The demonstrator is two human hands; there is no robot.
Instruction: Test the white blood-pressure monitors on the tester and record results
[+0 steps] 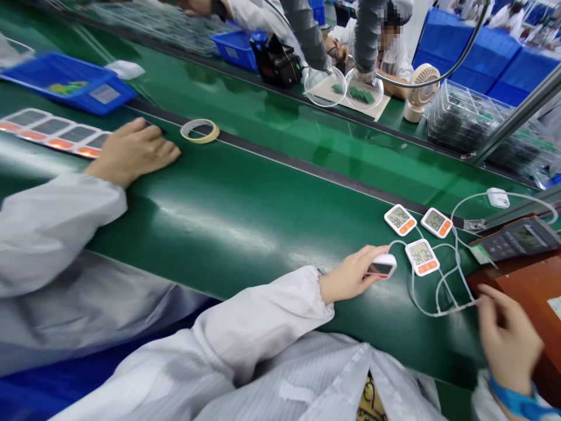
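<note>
My left hand grips a small white digital thermometer, tilted on edge, with a white cord running from it. Beyond it, three similar displays with orange strips lie on the green bench: one thermometer nearest, another display behind, and a third display to its right. Thin white cable loops among them. At the right, my right hand is slightly blurred, its thumb and forefinger pinching the cable's end.
A co-worker's hand rests beside a row of displays at left. Nearby are a blue tray and a tape roll. A handheld meter lies by an orange-brown box at right. Fume hoses hang beyond.
</note>
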